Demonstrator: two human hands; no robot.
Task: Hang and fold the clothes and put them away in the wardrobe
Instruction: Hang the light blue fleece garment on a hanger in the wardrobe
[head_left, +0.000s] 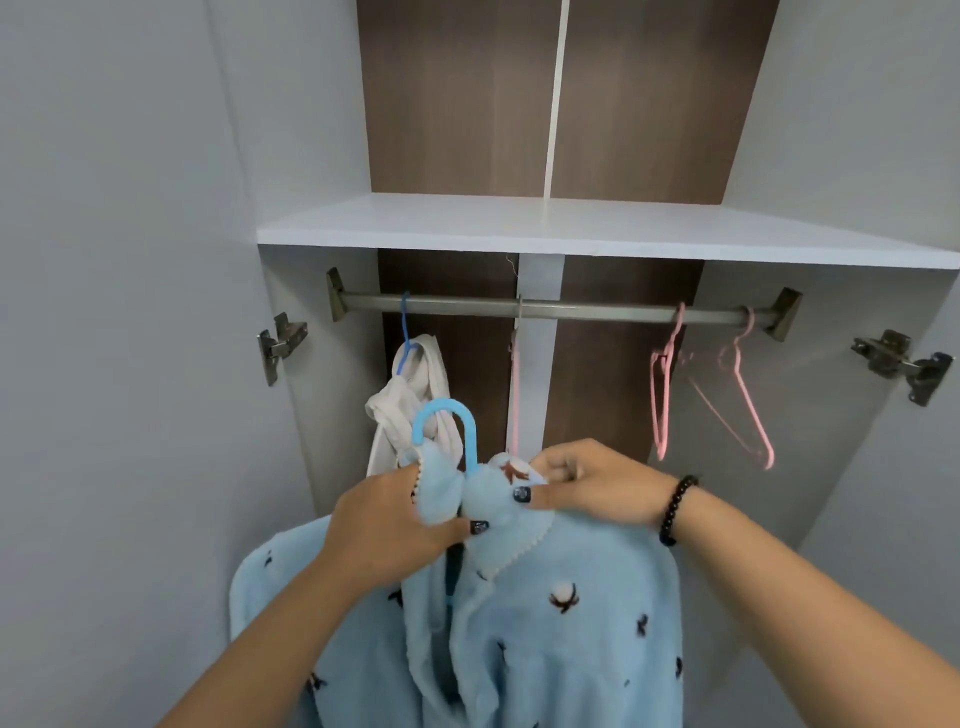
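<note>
The fleecy blue top (545, 623) hangs in front of me on a blue hanger (447, 431), just below and in front of the wardrobe rail (561, 307), not yet on it. My left hand (387, 525) pinches the left flap of the collar by the hanger's neck, fingers curled into the fleece; my right hand (597, 483) grips the right flap, thumb pressed on top. Both forearms reach up and inward, wrists nearly level, so my hands meet at the collar just under the hook.

The risk, I think, is the top sliding off: I hold cloth rather than the hanger itself (its shoulders are hidden under the fabric, so I cannot tell how well it sits). If I lift by the collar alone, the hook could tip and miss the rail, or snag the white garment (410, 400) hanging on the left.

Further right, pink hangers (737, 400) hang bare from the rail, and a white shelf (571, 226) runs above.
</note>
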